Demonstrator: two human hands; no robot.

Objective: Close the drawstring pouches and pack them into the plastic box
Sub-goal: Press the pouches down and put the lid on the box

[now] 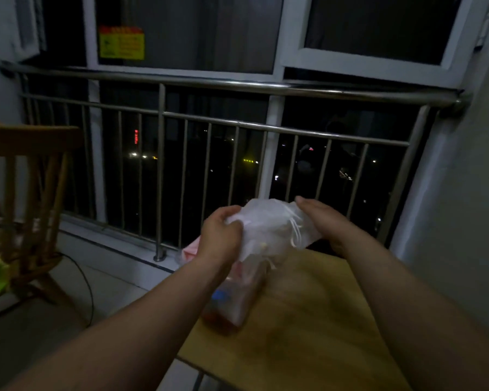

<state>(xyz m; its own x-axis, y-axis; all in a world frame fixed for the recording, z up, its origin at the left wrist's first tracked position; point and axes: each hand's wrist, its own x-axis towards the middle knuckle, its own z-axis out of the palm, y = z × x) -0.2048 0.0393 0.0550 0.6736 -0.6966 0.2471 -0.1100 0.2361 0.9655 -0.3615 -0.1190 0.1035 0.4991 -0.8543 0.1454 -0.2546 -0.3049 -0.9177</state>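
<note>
A white sheer drawstring pouch (263, 225) is held up in the air above the far end of the table, its cords dangling on the right side. My left hand (219, 235) grips the pouch's left part. My right hand (319, 218) holds its right end near the cords. Below them a clear plastic box (237, 294) lies on the wooden table (308, 320), blurred, with reddish and blue things inside. A pink pouch (188, 251) shows behind my left wrist at the table's far edge.
A steel railing (209, 119) and dark windows stand just beyond the table. A wooden chair (26, 193) is at the left with a black cable (88, 286) on the floor. A white wall (463, 193) bounds the right side.
</note>
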